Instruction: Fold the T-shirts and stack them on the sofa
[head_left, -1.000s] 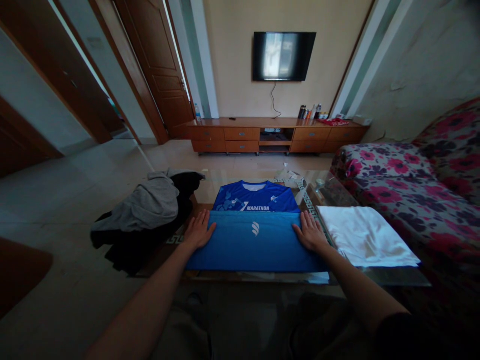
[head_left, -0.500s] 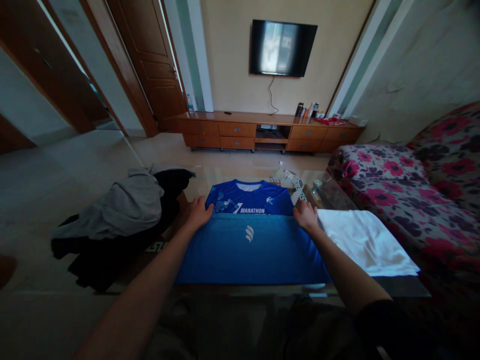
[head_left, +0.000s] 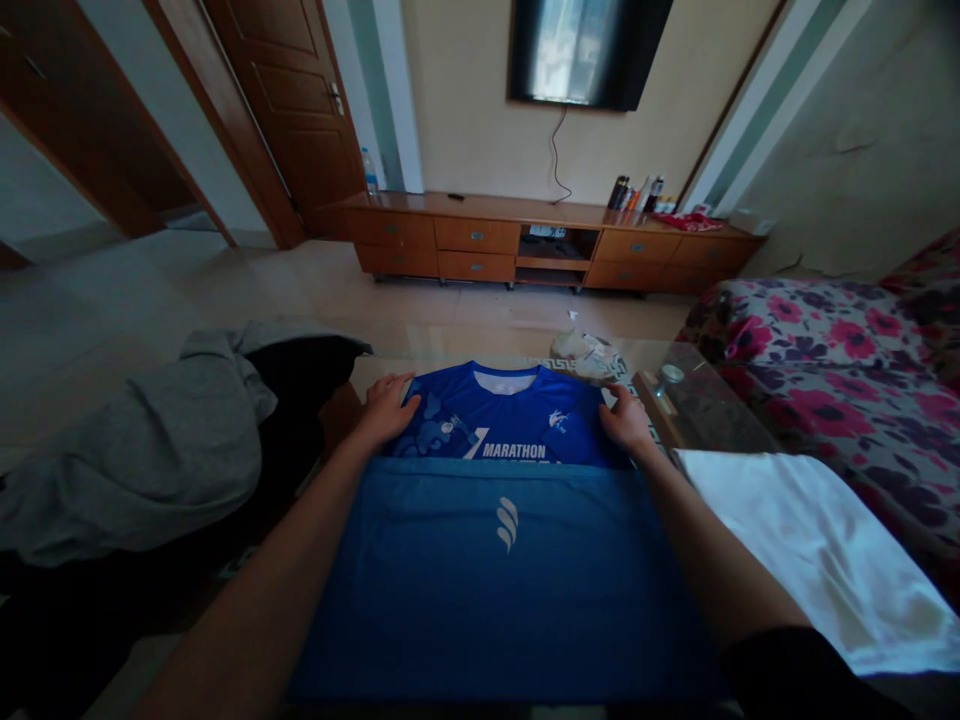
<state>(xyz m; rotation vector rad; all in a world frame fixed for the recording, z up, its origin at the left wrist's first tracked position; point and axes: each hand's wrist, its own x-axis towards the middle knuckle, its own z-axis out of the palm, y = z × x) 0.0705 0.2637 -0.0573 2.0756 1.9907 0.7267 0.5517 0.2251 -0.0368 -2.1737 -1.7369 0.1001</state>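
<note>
One left hand [head_left: 388, 408], the blue shirt [head_left: 502, 550] part-folded on the glass table [head_left: 712, 410], then the right hand [head_left: 626, 415]: both at its shoulder edges, whether pinching I cannot tell. Folding seems the step; next calls for an even hold.

Head-worn camera, close above shirt [head_left: 450, 580], facing forward and down toward cabinet [head_left: 476, 250].

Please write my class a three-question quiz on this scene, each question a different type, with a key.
1. True or false: the left hand and the right hand are at opposite sides of the blue shirt.
2. Which lies just right of the shirt?
A) gray garment
B) white cloth
C) water bottle
3. Fill in: the fully visible white word on the shirt is ____.

Key: 1 true; 2 B; 3 MARATHON
</note>
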